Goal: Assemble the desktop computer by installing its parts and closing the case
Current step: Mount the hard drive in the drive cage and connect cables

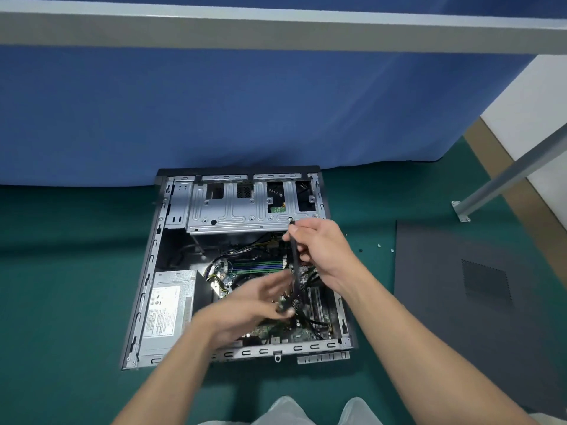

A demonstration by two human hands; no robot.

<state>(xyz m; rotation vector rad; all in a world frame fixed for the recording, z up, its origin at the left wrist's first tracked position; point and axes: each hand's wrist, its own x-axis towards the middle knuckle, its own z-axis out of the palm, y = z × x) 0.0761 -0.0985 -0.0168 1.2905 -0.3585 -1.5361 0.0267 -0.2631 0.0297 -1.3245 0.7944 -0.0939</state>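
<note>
An open desktop case (144, 289) lies on its side on the green floor. Inside are a grey power supply (167, 311) at the left, a silver drive cage (245, 210) at the back and the motherboard (260, 265) with black cables. My right hand (322, 250) is raised over the motherboard and pinches the upper part of a black cable (295, 265) that hangs down. My left hand (245, 311), blurred, is lower and grips the cable's bottom end near a bundle of black wires.
The dark side panel (478, 296) lies flat on the floor right of the case. Several small screws (379, 246) are scattered between the two. A blue partition (245, 118) stands behind the case, and a grey metal leg (506, 179) slants at the right.
</note>
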